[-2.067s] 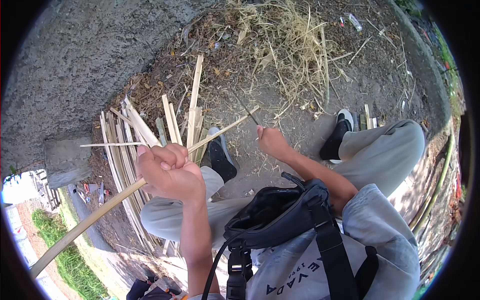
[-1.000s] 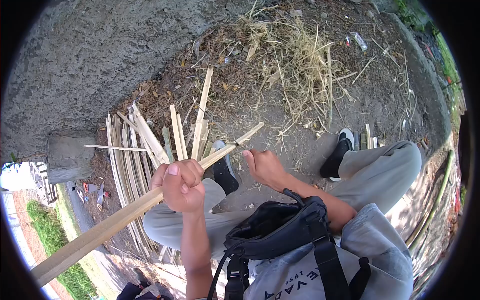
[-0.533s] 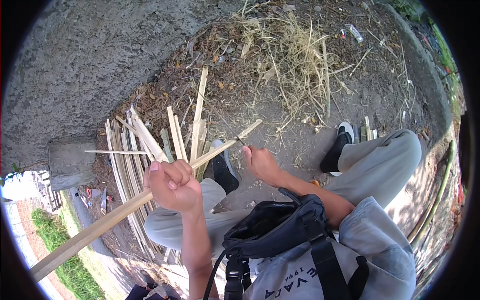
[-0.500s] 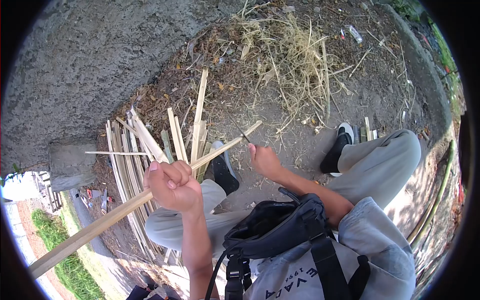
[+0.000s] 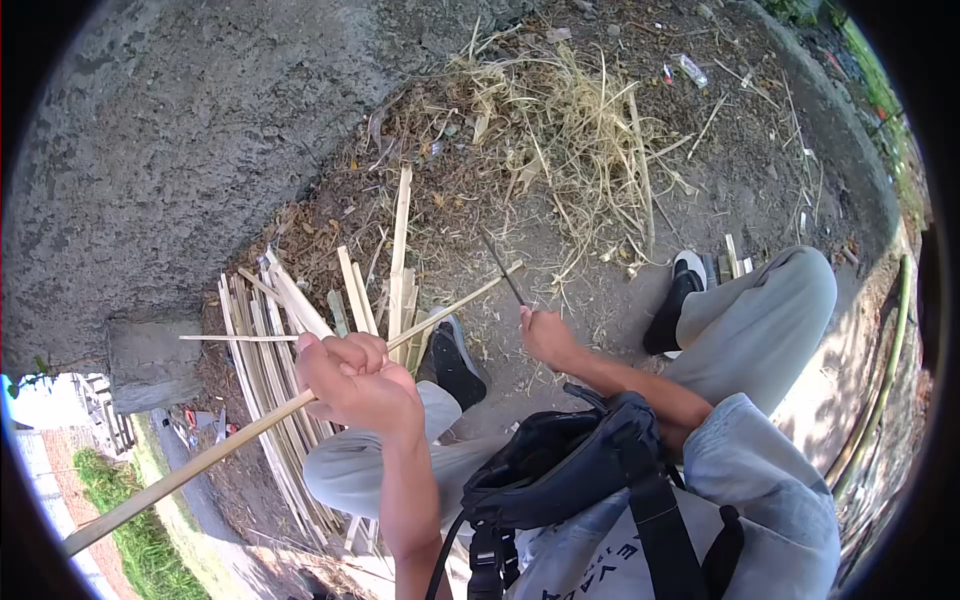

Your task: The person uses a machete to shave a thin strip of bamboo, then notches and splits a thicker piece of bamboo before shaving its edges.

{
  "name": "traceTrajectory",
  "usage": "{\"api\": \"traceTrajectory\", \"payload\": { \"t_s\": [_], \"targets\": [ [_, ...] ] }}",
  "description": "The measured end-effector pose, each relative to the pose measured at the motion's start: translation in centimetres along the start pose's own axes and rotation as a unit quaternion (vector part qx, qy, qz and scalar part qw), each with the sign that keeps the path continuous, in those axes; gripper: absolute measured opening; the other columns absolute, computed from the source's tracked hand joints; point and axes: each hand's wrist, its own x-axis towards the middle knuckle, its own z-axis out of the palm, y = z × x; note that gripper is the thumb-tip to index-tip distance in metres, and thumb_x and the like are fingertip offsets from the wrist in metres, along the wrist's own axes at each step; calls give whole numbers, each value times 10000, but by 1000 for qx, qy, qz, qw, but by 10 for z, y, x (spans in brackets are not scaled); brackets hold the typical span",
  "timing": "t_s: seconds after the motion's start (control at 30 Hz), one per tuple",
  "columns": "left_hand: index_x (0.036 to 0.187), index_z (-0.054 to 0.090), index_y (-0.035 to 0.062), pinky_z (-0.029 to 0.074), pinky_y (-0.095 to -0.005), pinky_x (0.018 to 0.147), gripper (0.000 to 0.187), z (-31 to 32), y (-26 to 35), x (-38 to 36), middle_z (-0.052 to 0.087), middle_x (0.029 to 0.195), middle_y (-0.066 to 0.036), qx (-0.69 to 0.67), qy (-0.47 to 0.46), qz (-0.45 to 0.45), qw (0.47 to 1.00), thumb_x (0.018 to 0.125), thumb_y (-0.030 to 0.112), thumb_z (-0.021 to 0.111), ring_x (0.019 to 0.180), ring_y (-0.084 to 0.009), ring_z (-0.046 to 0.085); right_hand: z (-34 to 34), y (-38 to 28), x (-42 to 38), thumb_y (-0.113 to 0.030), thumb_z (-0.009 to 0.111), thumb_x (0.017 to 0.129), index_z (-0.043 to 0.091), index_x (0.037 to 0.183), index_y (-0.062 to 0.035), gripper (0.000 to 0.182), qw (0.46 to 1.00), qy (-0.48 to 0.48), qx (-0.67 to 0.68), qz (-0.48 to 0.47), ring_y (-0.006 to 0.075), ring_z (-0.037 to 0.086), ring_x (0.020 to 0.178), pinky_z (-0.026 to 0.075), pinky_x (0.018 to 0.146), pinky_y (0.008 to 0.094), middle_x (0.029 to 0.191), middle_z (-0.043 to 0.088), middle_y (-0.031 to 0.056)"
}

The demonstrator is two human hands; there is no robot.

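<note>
My left hand [image 5: 362,385] is wrapped round a long pale wooden strip [image 5: 200,462], which slants from the lower left up to the middle. A thin short strip [image 5: 235,338] also sticks out leftward at its fingertips. My right hand [image 5: 546,336] grips a dark narrow blade [image 5: 502,268], probably a knife, its handle hidden in the fist. The blade points up and left, close to the strip's far end. Beneath and behind my left hand lies a bundle of pale split strips [image 5: 262,400].
A pile of curly shavings [image 5: 580,130] lies on the ground ahead. A rough concrete block [image 5: 200,140] rises at the upper left. My shoes [image 5: 457,362] flank the work, and a black bag [image 5: 570,460] hangs at my front. Long poles [image 5: 885,375] lie at right.
The blade has swung more into view and moved slightly right with my right hand. My left hand has turned, and the strip has rotated so it looks narrower.
</note>
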Motion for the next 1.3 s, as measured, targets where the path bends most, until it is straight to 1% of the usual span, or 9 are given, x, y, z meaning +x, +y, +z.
{"api": "traceTrajectory", "payload": {
  "t_s": [0.1, 0.2, 0.33, 0.43, 0.63, 0.77, 1.07, 1.17, 1.3],
  "targets": [
    [565, 242, 145, 210, -274, 429, 450, -2, -3, 6, 150, 486, 21, 13, 17, -7, 1000, 951, 191, 469, 398, -106, 207, -19, -85, -43, -307, 395, 1014, 630, 757, 80, 521, 988, 31, 50, -143, 505, 611, 657, 494, 624, 571, 670, 578, 343],
    [565, 245, 147, 215, -276, 427, 451, -10, -2, 11, 171, 491, 19, 22, 39, -5, 999, 951, 193, 474, 397, -111, 208, -5, -73, -34, -327, 380, 1017, 655, 744, 81, 563, 992, 11, 38, -124, 501, 629, 707, 511, 657, 562, 712, 593, 355],
    [567, 268, 151, 207, -277, 423, 442, -9, 1, 15, 204, 483, 22, 7, 79, -16, 997, 951, 193, 484, 396, -100, 211, 9, 55, 20, -367, 372, 1013, 675, 805, 69, 571, 989, -71, -58, 116, 521, 623, 755, 515, 690, 561, 744, 612, 347],
    [593, 293, 152, 207, -272, 437, 397, -12, 0, 11, 219, 510, 26, -2, 24, -26, 999, 939, 185, 484, 428, -101, 209, 11, 36, 13, -370, 378, 1012, 664, 820, 69, 558, 998, -25, -52, 40, 516, 624, 746, 511, 683, 569, 720, 609, 339],
    [581, 300, 147, 232, -279, 446, 397, -28, -3, 45, 242, 532, 19, 21, 127, -29, 991, 916, 183, 510, 460, -100, 245, 9, -38, -19, -357, 401, 1011, 637, 858, 62, 504, 992, -22, -27, -117, 511, 622, 746, 510, 702, 562, 684, 606, 317],
    [550, 289, 147, 232, -281, 449, 432, -36, -5, 57, 222, 507, 23, 20, 167, -27, 985, 907, 209, 523, 434, -105, 238, 12, 62, 7, -360, 385, 1017, 640, 907, 64, 507, 987, -63, -124, 84, 521, 620, 760, 514, 716, 554, 764, 628, 327],
    [621, 323, 147, 202, -287, 436, 356, -43, -7, 61, 264, 528, 23, -2, 159, -43, 986, 913, 182, 525, 448, -100, 208, 24, -5, -11, -374, 360, 1019, 673, 861, 97, 587, 994, -3, -70, -87, 549, 612, 745, 528, 718, 549, 748, 617, 355],
    [619, 324, 149, 193, -284, 429, 351, -59, -11, 72, 291, 513, 19, -55, 68, -59, 994, 911, 196, 513, 430, -103, 214, 10, 39, 8, -394, 370, 1012, 670, 848, 97, 598, 990, -63, -59, 110, 539, 616, 761, 514, 737, 558, 754, 620, 349],
    [665, 363, 136, 283, -310, 513, 254, -85, -5, 74, 348, 512, -10, -168, -195, -70, 964, 867, 195, 504, 486, -142, 343, -18, 42, 6, -397, 379, 1006, 665, 848, 95, 591, 990, -34, -125, 62, 530, 617, 781, 502, 768, 556, 748, 617, 344]
  ]
}}
